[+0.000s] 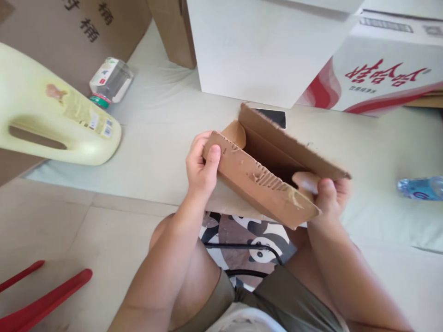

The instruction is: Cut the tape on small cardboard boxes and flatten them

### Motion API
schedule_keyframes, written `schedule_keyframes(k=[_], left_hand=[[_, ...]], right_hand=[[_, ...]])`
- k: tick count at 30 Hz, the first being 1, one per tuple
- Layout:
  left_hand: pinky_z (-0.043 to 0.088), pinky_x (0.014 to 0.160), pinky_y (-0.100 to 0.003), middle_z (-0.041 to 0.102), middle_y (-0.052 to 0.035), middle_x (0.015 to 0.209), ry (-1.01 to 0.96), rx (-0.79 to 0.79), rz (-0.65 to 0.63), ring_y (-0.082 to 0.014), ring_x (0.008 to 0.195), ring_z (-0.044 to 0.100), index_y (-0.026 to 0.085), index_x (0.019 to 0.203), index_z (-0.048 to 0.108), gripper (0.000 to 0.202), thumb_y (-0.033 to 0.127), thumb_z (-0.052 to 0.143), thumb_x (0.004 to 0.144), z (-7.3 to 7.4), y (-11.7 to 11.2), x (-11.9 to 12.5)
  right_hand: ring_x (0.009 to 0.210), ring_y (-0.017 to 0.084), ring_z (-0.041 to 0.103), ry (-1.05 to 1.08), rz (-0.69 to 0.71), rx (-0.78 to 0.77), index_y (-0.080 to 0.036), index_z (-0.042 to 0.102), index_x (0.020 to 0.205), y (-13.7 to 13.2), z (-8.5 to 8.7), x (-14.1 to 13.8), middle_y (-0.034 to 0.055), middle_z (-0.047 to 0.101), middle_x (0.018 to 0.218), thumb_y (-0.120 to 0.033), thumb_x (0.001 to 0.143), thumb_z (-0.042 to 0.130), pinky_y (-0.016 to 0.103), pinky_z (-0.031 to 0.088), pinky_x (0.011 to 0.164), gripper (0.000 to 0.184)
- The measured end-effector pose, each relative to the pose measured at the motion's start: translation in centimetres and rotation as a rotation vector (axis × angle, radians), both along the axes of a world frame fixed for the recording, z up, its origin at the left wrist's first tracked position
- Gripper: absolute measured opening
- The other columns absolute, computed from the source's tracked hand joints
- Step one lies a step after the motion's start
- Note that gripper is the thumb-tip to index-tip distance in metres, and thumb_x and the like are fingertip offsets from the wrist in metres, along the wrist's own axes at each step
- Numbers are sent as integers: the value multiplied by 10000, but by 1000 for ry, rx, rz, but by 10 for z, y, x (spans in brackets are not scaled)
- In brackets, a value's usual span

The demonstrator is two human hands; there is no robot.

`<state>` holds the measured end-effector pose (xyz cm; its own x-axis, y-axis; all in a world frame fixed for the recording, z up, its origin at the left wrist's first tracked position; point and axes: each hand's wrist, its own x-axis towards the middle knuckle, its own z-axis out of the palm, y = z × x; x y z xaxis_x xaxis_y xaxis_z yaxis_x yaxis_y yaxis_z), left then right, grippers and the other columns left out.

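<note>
I hold a small brown cardboard box [263, 177] in front of me over a pale cloth-covered surface [162, 138]. The box is open, its torn flaps spread. My left hand [200, 166] grips its left end, thumb pressed on the near flap. My right hand [323, 191] grips the right end, thumb on top of the near flap's edge. A dark phone [273, 117] lies flat just behind the box, partly hidden by it.
A big pale yellow jug [51, 110] lies at the left, with a clear bottle [110, 83] behind it. A white carton [263, 46] and a red-printed carton [384, 74] stand at the back. A water bottle [420, 188] lies far right. Red plastic pieces [41, 302] are on the floor.
</note>
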<state>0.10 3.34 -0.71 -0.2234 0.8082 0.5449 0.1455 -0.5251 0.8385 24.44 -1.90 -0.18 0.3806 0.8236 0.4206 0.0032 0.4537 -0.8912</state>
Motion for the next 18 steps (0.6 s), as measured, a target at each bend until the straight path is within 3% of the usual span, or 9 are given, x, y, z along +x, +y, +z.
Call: schedule_keyframes(k=[2, 3, 6, 9, 13, 18], left_hand=[[552, 944, -339, 729, -47, 1122, -41, -15, -10, -203, 1061, 701, 252, 1040, 685, 306, 540, 611, 970, -2, 3, 9], [553, 945, -336, 729, -43, 1126, -61, -14, -10, -200, 1056, 700, 260, 1073, 683, 305, 538, 623, 963, -3, 4, 14], [547, 1003, -359, 735, -34, 1127, -97, -9, 19, -209, 1079, 694, 280, 1138, 703, 304, 512, 621, 959, -4, 9, 23], [531, 1067, -404, 744, -21, 1111, -79, -12, 38, -233, 1120, 679, 293, 1052, 768, 255, 454, 597, 952, -3, 14, 27], [525, 1096, -457, 754, -12, 1081, -32, 0, 38, -257, 1126, 672, 311, 909, 812, 240, 372, 580, 901, 0, 20, 26], [544, 1065, -471, 763, -15, 1055, -34, -7, 15, -264, 1097, 685, 312, 863, 821, 238, 310, 584, 853, 1, 22, 23]], right_hand=[[1001, 263, 714, -7, 126, 52, -275, 809, 963, -7, -5, 7, 65, 771, 1041, -646, 941, 521, 452, 596, 896, 470], [1037, 271, 712, -22, 165, 68, -267, 817, 948, -10, -6, 10, 75, 774, 1076, -644, 966, 449, 469, 587, 920, 527], [1049, 248, 715, -123, 121, 29, -280, 822, 898, -16, -8, 15, 49, 779, 1116, -419, 972, 541, 453, 566, 953, 322], [1072, 237, 714, -174, 87, 1, -298, 813, 905, -20, -9, 17, 23, 777, 1147, -245, 919, 618, 433, 549, 973, 202], [1086, 240, 706, -190, 94, 2, -294, 799, 902, -22, -11, 19, 28, 769, 1162, -248, 923, 606, 441, 542, 980, 199], [1065, 244, 702, -182, 101, -21, -281, 768, 857, -21, -12, 20, 35, 762, 1146, -287, 918, 612, 438, 551, 950, 168]])
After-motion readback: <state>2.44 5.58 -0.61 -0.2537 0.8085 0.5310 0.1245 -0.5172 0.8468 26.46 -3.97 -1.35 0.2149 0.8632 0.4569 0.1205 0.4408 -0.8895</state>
